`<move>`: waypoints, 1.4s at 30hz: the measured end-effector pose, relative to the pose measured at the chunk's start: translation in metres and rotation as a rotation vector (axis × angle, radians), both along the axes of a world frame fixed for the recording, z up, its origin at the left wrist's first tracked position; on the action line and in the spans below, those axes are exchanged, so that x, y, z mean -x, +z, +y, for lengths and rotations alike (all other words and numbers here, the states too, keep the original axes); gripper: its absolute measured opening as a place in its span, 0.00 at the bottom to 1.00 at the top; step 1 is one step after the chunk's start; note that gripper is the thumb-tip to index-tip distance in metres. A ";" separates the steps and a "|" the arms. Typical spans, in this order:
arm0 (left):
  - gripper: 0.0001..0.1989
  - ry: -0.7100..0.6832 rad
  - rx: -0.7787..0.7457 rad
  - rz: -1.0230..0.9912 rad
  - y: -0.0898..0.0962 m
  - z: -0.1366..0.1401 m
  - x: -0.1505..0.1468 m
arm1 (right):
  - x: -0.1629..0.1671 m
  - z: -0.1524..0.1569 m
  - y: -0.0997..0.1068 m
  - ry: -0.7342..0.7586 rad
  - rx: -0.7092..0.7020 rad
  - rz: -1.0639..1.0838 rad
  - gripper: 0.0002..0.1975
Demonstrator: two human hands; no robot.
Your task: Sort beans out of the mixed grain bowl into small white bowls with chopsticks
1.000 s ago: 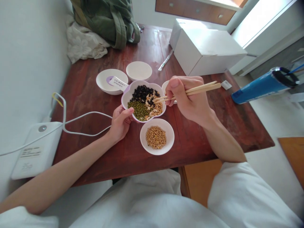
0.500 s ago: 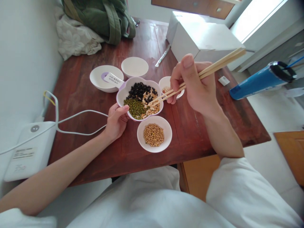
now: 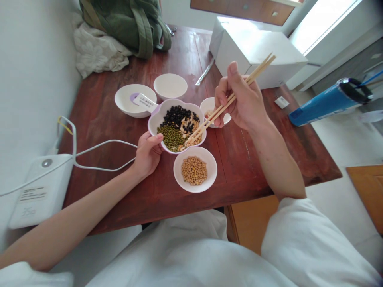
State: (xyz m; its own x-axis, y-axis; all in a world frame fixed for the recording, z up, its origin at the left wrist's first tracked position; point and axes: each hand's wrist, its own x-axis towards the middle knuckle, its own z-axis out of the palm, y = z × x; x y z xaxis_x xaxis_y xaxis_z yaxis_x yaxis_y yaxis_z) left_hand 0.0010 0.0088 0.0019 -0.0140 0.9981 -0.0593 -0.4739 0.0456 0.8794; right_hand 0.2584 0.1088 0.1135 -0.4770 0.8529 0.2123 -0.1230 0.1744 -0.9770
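Note:
My left hand [image 3: 149, 153] grips the lower left rim of a flower-shaped bowl [image 3: 154, 121] with a lilac edge and a labelled handle. Inside it lie black beans [image 3: 176, 116], green mung beans [image 3: 172, 137], soybeans and pale nut-like pieces. A pair of wooden chopsticks [image 3: 230, 99] is held in my right hand [image 3: 239, 95]. Their tips reach among the pale pieces at the bowl's lower right; whether they pinch one is too small to tell. Just below stands a white bowl of soybeans [image 3: 194, 170]. Partly behind the chopsticks is a small white bowl [image 3: 206, 103] with a few pale and reddish bits.
Two white bowls, a left one [image 3: 122, 97] and a right one [image 3: 170, 85], stand behind. A white box [image 3: 260, 48], a green bag [image 3: 119, 24], a blue tumbler [image 3: 323, 101], a charger [image 3: 281, 102] and a white device with a cable [image 3: 42, 191] surround them on the wooden table [image 3: 239, 171].
My right hand has tilted the chopsticks steeper, and their tips have shifted slightly down and left within the flower-shaped bowl. My left hand keeps its grip.

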 end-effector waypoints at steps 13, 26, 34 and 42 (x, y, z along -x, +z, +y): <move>0.18 -0.013 0.025 0.001 0.001 -0.002 0.003 | -0.027 0.023 0.008 -0.061 0.013 0.012 0.40; 0.20 -0.037 -0.011 -0.003 -0.007 0.004 0.004 | -0.085 0.049 -0.087 -0.682 -0.069 0.370 0.38; 0.22 -0.023 0.007 -0.024 -0.002 0.001 0.004 | -0.087 0.031 -0.102 -0.728 0.041 0.438 0.41; 0.26 -0.031 0.037 -0.043 0.000 -0.002 0.004 | -0.102 0.028 -0.096 -0.752 0.070 0.466 0.39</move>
State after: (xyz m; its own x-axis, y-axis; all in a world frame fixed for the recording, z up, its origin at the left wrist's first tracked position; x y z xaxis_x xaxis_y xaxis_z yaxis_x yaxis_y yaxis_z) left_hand -0.0035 0.0073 0.0019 0.0200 0.9952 -0.0959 -0.5094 0.0927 0.8555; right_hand 0.3604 0.1368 0.0178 0.3365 0.9241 0.1812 -0.3876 0.3113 -0.8677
